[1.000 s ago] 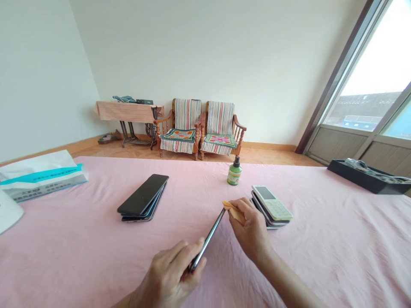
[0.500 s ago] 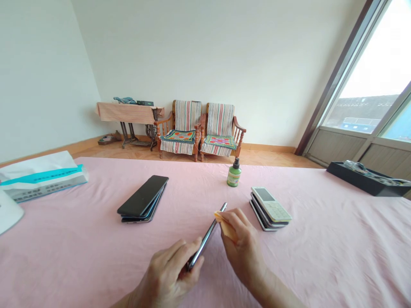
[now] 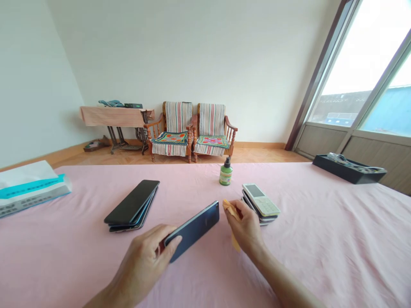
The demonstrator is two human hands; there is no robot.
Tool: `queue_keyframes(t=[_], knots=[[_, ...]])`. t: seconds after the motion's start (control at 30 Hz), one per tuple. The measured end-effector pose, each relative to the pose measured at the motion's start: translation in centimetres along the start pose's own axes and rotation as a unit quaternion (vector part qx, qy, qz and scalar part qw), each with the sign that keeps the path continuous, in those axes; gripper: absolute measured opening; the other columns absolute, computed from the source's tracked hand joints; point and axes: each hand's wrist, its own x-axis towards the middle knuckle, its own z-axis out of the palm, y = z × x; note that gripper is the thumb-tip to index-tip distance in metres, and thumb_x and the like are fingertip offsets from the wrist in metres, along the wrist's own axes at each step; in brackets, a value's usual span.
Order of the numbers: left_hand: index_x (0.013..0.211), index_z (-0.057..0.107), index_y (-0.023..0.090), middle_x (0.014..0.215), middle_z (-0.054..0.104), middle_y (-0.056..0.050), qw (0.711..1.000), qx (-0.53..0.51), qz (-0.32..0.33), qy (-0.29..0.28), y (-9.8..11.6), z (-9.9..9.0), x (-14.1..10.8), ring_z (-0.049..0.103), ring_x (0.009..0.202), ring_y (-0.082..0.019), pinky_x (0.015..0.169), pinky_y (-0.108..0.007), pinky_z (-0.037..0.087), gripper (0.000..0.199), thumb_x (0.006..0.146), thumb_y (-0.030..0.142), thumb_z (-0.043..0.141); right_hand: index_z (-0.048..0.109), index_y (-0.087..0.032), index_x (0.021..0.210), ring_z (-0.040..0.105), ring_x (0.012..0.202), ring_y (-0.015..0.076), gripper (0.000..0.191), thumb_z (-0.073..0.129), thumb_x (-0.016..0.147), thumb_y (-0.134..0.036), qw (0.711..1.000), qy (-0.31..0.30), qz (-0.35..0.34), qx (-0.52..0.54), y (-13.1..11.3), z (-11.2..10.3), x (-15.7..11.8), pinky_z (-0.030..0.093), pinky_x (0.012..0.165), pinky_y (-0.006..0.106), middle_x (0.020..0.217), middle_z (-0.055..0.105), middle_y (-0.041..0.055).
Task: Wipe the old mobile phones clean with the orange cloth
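My left hand (image 3: 149, 254) grips a dark blue smartphone (image 3: 196, 230) by its lower end, thumb on the near face. The phone is tilted on its long edge above the pink cloth, its broad dark side turned toward me. Just right of its far end, my right hand (image 3: 245, 226) pinches a folded yellow cloth (image 3: 231, 210), part of which hangs below the fingers. Phone and cloth are slightly apart. Behind my right hand lies a stack of phones topped by a white keypad phone (image 3: 261, 199). Left of the held phone is another stack with a black smartphone (image 3: 135, 203) uppermost.
A green pump bottle (image 3: 226, 173) stands beyond the held phone on the pink tablecloth (image 3: 189, 184). A tissue pack (image 3: 32, 188) lies at the left edge. At the far right sits a black box (image 3: 349, 170) holding cables. Two wooden armchairs (image 3: 210, 128) stand by the wall.
My left hand has turned the phone from its narrow edge so that its broad side faces me. The yellow cloth has come off the phone's edge. The view has shifted slightly right.
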Motion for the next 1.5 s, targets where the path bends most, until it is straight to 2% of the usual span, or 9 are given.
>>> queue_keyframes(t=[0.13, 0.27, 0.43, 0.63, 0.87, 1.07, 1.27, 1.37, 1.5], knots=[[0.091, 0.065, 0.019, 0.074, 0.068, 0.001, 0.997, -0.013, -0.048, -0.061, -1.8, -1.1, 0.9, 0.058, 0.058, -0.013, 0.055, -0.019, 0.046, 0.021, 0.089, 0.037, 0.053, 0.064, -0.015, 0.075, 0.049, 0.056, 0.0128, 0.020, 0.053, 0.084, -0.030, 1.000, -0.013, 0.017, 0.005, 0.3, 0.0, 0.0, 0.035, 0.050, 0.021, 0.061, 0.055, -0.0011], [0.089, 0.065, 0.018, 0.077, 0.068, 0.000, 0.989, -0.077, -0.103, -0.078, -2.2, -1.2, 1.1, 0.062, 0.067, -0.016, 0.061, -0.020, 0.049, 0.024, 0.087, 0.040, 0.055, 0.064, -0.015, 0.073, 0.048, 0.056, 0.0120, 0.022, 0.053, 0.085, -0.030, 0.999, -0.026, 0.017, 0.008, 0.1, 0.3, -0.3, 0.033, 0.049, 0.020, 0.060, 0.055, -0.0018], [0.079, 0.061, 0.016, 0.055, 0.054, 0.004, 0.951, -0.203, -0.200, -0.119, -1.9, -0.2, 0.6, 0.052, 0.047, -0.011, 0.039, -0.015, 0.042, 0.031, 0.086, 0.046, 0.056, 0.065, -0.016, 0.075, 0.051, 0.059, 0.0133, 0.019, 0.051, 0.085, -0.026, 1.000, -0.015, 0.007, 0.002, 0.4, 0.4, -0.3, 0.034, 0.052, 0.021, 0.063, 0.056, -0.0007], [0.077, 0.053, 0.015, 0.060, 0.052, 0.004, 0.905, -0.298, -0.238, -0.189, -1.5, 1.1, -0.2, 0.050, 0.044, -0.008, 0.036, -0.014, 0.040, 0.037, 0.083, 0.052, 0.058, 0.067, -0.018, 0.078, 0.055, 0.065, 0.0150, 0.012, 0.055, 0.078, -0.016, 0.999, -0.026, -0.024, -0.015, 0.3, 0.3, -0.4, 0.037, 0.059, 0.023, 0.070, 0.059, 0.0006], [0.079, 0.054, 0.015, 0.061, 0.052, 0.003, 0.913, -0.281, -0.228, -0.187, -0.4, 1.1, -0.3, 0.051, 0.048, -0.009, 0.040, -0.015, 0.042, 0.040, 0.084, 0.054, 0.056, 0.066, -0.017, 0.080, 0.055, 0.067, 0.0162, 0.017, 0.052, 0.075, -0.009, 0.999, -0.025, -0.033, -0.027, 0.6, 0.9, 0.1, 0.038, 0.061, 0.024, 0.072, 0.058, 0.0020], [0.080, 0.056, 0.016, 0.059, 0.054, 0.002, 0.926, -0.245, -0.220, -0.184, 0.6, 0.8, -0.3, 0.054, 0.048, -0.011, 0.043, -0.017, 0.044, 0.038, 0.086, 0.053, 0.053, 0.068, -0.019, 0.082, 0.057, 0.066, 0.0134, 0.024, 0.051, 0.074, -0.005, 0.996, -0.059, -0.065, 0.003, -1.3, 1.2, -0.6, 0.040, 0.059, 0.021, 0.074, 0.061, 0.0006], [0.083, 0.063, 0.019, 0.067, 0.063, 0.001, 0.976, -0.116, -0.116, -0.140, 0.0, -0.9, 0.3, 0.061, 0.058, -0.014, 0.052, -0.018, 0.049, 0.025, 0.087, 0.042, 0.053, 0.065, -0.016, 0.076, 0.053, 0.063, 0.0134, 0.013, 0.054, 0.081, -0.020, 0.999, 0.001, -0.010, 0.032, -0.4, 0.1, 0.4, 0.038, 0.055, 0.021, 0.066, 0.057, -0.0002], [0.085, 0.065, 0.021, 0.069, 0.066, 0.001, 0.988, -0.065, -0.076, -0.115, -0.5, -1.4, 0.4, 0.062, 0.062, -0.016, 0.057, -0.019, 0.050, 0.020, 0.086, 0.038, 0.055, 0.066, -0.015, 0.071, 0.051, 0.056, 0.0123, 0.021, 0.053, 0.083, -0.025, 0.999, -0.015, 0.012, 0.033, 0.4, -0.1, 0.8, 0.034, 0.049, 0.020, 0.058, 0.055, -0.0016], [0.089, 0.064, 0.022, 0.073, 0.068, 0.001, 0.993, -0.021, -0.052, -0.105, -0.5, -1.3, 0.3, 0.062, 0.062, -0.015, 0.058, -0.019, 0.049, 0.018, 0.088, 0.037, 0.054, 0.068, -0.015, 0.068, 0.051, 0.056, 0.0118, 0.024, 0.052, 0.083, -0.025, 0.999, -0.034, 0.015, 0.023, 0.0, 0.0, 0.5, 0.033, 0.049, 0.020, 0.059, 0.055, -0.0012]])
